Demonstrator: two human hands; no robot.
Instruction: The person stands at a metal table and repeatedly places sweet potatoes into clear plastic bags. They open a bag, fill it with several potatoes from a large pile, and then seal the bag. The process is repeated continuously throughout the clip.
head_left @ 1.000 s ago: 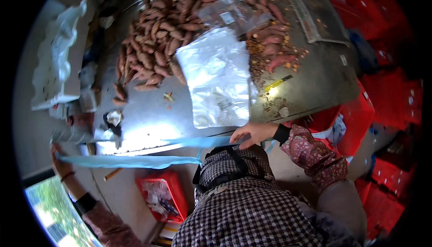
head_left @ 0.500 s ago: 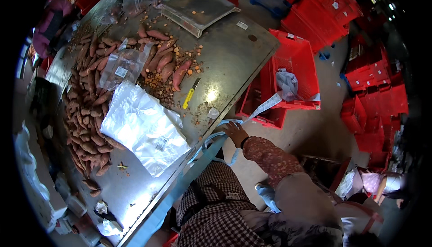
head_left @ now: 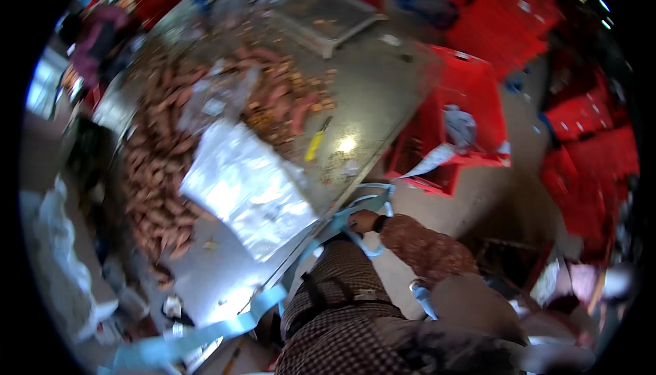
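Observation:
My right hand (head_left: 362,221) is by the edge of the metal table (head_left: 383,81), closed on a light blue plastic strap (head_left: 342,223). The strap loops around the hand and runs along the table edge down to the lower left (head_left: 205,334). My patterned sleeve (head_left: 427,252) leads back toward my body. My left hand is out of the picture. A stack of clear plastic bags (head_left: 246,190) lies on the table just left of the right hand. The picture is blurred.
Sweet potatoes (head_left: 160,170) are heaped along the table's left side and middle. A yellow-handled knife (head_left: 316,142) lies near the bags, and a flat scale (head_left: 321,16) stands at the far end. Red crates (head_left: 465,115) stand on the floor to the right.
The view has swung, so the table now runs to the upper left and the red crates show at right. My right hand stays at the table edge with the strap. My left hand has left the view.

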